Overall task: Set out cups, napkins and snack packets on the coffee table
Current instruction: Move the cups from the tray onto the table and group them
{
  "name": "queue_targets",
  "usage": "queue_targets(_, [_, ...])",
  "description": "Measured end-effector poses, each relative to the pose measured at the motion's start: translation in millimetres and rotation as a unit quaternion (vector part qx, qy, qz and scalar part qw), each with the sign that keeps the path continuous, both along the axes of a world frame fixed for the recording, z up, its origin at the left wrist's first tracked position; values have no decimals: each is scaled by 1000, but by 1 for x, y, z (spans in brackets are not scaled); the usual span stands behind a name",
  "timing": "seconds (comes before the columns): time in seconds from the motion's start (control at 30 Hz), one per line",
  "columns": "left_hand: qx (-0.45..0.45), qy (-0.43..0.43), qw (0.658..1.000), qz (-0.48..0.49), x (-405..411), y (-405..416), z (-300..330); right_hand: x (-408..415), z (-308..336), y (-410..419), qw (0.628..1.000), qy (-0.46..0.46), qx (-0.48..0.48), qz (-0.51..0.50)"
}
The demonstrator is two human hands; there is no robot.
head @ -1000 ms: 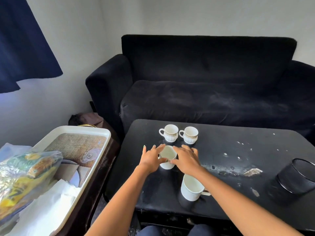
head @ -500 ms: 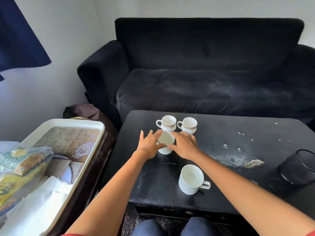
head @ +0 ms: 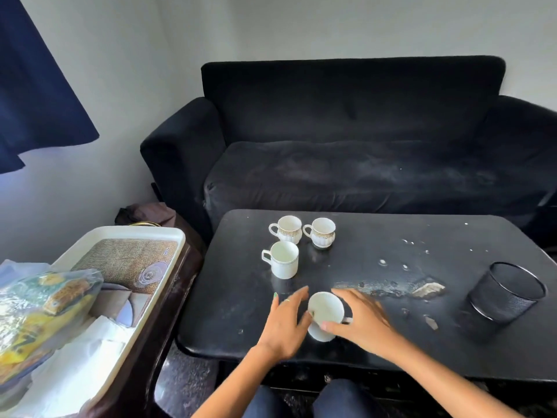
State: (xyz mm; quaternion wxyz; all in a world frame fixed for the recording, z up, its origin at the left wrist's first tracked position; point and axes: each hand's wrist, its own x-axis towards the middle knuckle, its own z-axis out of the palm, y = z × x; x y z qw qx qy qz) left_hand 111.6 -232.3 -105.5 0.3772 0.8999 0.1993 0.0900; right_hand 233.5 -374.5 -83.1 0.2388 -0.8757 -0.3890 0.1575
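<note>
Both hands bracket the near white cup (head: 325, 315) on the black bench (head: 376, 351), handle pointing right; left hand (head: 284, 322) spread, right hand (head: 360, 321) blurred, grip unclear; 3 cups upright beyond.

no legible text, labels or numbers

Both bare forearms reach in over the near edge of the worktop (head: 376, 236), converging toward its near middle. The left hand (head: 283, 322) is spread, fingers straight and slightly fanned, thumb angled toward the right. The right hand (head: 360, 319), motion-blurred, has loosely extended fingers and its thumb pointing left toward the other hand.
</note>
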Motion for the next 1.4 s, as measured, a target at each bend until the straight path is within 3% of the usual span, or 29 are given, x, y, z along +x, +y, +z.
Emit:
queue_targets(0.1, [-119, -8, 993, 4, -4, -15, -2, -8, -5, -7, 999, 14, 23, -19])
queue_targets(0.2, [-178, -12, 984, 28, -4, -21, -4, -9, -8, -6, 997, 30, 53, -44])
queue_targets(0.4, [-195, -4, 980, 45, 22, -15, 1, 4, -12, 4, 991, 84, 83, -58])
queue_targets(0.97, [-274, -80, 951, 117, 107, 17, -1, 80, 1, 60, 995, 78, 53, -33])
queue_targets(1.1, [-248, -83, 958, 122, 104, 13, -3, 85, -4, 62, 993, 90, 71, -30])
queue_targets(1.17, [-235, -82, 956, 154, 96, 6, -10, 80, -12, 57, 985, 109, 110, -77])
queue_targets(1.23, [-196, -99, 947, 232, 84, -2, -20, 67, -25, 51, 964, 136, 176, -148])
queue_targets(1.3, [-124, -134, 920, 348, 73, -7, -27, 53, -39, 46, 941, 150, 224, -206])
queue_targets(1.4, [-35, -121, 875, 468, 62, 1, -33, 35, -55, 46, 925, 131, 249, -255])
